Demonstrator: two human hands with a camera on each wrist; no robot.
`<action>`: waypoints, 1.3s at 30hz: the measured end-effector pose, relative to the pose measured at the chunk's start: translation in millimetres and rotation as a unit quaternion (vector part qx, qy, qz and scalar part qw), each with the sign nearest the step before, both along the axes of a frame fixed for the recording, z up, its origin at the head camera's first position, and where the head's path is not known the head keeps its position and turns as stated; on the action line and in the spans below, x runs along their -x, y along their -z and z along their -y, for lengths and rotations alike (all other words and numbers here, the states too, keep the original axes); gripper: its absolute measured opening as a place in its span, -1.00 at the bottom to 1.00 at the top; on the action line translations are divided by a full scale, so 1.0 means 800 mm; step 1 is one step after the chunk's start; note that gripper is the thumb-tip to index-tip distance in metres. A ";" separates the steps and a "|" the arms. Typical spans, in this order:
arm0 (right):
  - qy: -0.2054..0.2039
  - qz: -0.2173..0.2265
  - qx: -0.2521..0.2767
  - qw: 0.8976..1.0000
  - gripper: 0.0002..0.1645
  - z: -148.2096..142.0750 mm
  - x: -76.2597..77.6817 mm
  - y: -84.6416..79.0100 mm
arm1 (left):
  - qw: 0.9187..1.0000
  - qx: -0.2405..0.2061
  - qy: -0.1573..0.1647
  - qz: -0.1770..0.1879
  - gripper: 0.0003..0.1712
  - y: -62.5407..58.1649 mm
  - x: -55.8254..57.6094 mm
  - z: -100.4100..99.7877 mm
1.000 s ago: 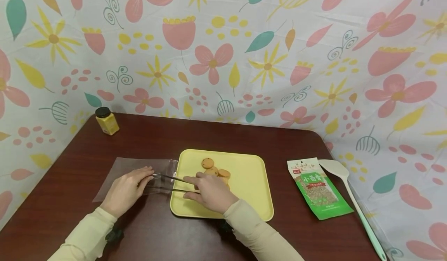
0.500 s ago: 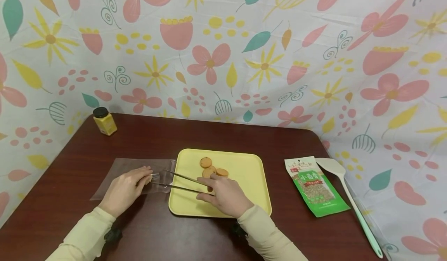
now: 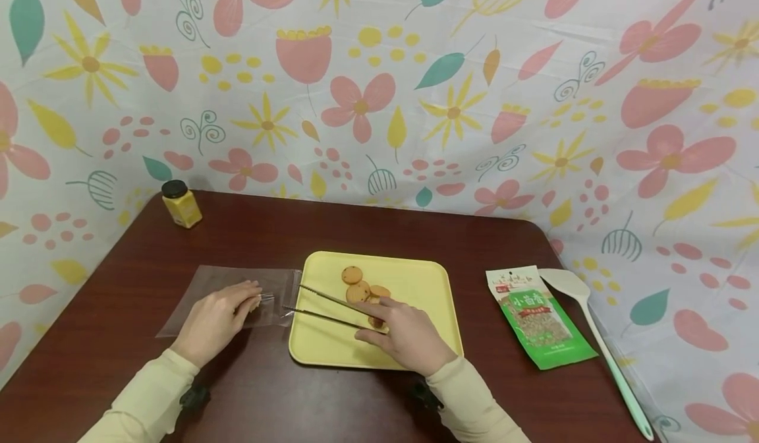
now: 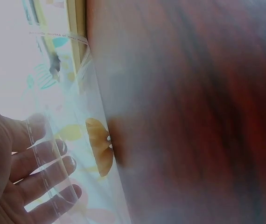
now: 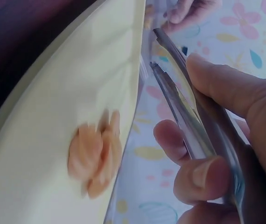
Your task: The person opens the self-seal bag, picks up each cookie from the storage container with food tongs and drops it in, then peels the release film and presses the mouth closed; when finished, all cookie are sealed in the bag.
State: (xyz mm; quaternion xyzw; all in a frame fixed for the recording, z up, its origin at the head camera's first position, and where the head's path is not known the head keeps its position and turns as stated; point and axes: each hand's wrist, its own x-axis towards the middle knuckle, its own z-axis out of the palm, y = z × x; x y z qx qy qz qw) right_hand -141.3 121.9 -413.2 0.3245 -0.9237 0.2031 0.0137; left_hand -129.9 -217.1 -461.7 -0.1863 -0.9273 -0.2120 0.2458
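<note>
My left hand (image 3: pixel 216 318) holds the clear plastic bag (image 3: pixel 198 301) near its mouth, lifting the film off the table. In the left wrist view, its fingers show through the film, and a cookie-like brown piece (image 4: pixel 100 147) lies inside the bag. My right hand (image 3: pixel 406 334) grips metal tongs (image 3: pixel 332 298) over the yellow tray. In the right wrist view, the tong tips stand apart with nothing between them. Several round cookies (image 3: pixel 352 275) lie on the tray (image 3: pixel 423 298), some partly hidden by my right hand.
A yellow jar (image 3: pixel 184 209) with a black lid stands at the back left. To the right lie a green and white seasoning packet (image 3: pixel 536 318) and a spatula (image 3: pixel 611 357) with a pale green handle. A floral cloth (image 3: pixel 367 100) hangs behind the table.
My right hand has drawn the tongs rightward, bringing their tips from the bag to the tray's left edge. The tongs have spread wider. My left hand has stayed at the bag.
</note>
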 end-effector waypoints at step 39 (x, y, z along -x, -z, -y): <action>0.206 0.078 0.050 0.974 -0.31 -0.153 -0.040 0.002 | 0.996 0.039 -0.008 -0.085 -0.65 -0.009 0.003 0.010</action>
